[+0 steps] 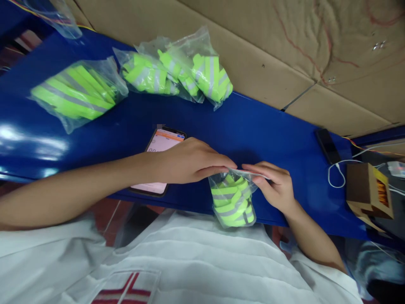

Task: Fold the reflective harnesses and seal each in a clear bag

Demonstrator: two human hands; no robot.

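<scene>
A clear plastic bag (233,202) of folded neon-yellow reflective straps with grey stripes hangs at the blue table's near edge, close to my body. My left hand (199,162) pinches the left end of the bag's top edge, thumb below and fingers above. At the right end of that edge my right hand (275,185) is closed too, its thumb against the plastic. A thin red line shows along the bag's mouth between the hands. Under my left wrist lies a phone (153,188) with a lit screen, partly covered by the forearm.
Similar filled bags lie along the back: one at the left (76,93) and several bunched near the middle, including a bag (210,74) by the brown-covered panel (253,55). On the right are a dark phone (327,145) with a white cable and an open cardboard box (363,185).
</scene>
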